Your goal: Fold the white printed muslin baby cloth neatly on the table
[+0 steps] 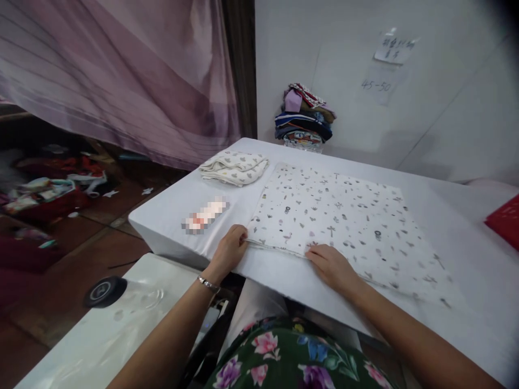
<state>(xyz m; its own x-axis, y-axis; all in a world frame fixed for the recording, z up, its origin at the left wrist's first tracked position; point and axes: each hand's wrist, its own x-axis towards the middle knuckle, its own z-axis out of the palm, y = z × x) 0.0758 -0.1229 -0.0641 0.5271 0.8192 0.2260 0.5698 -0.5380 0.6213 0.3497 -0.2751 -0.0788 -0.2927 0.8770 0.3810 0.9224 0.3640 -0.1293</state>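
Note:
A white cloth printed with small figures (336, 216) lies spread flat in layers on the table, its near edge along the table's front. My left hand (231, 246) pinches the cloth's near left corner, fingers curled round it. Farther along the same edge, my right hand (330, 265) has its fingers closed on the fabric, with the fingertips partly hidden from me. Behind and left of the spread cloth sits a folded cream cloth with a grey print (235, 168). A blurred-out, pixelated item (205, 215) lies left of my left hand.
Under everything is a white-covered table (162, 208). Stacked folded fabrics (304, 121) stand against the wall behind it. At lower left, a clear bottle with a black cap (106, 292) lies on a white surface (81, 346). A red object (505, 221) is at the right edge.

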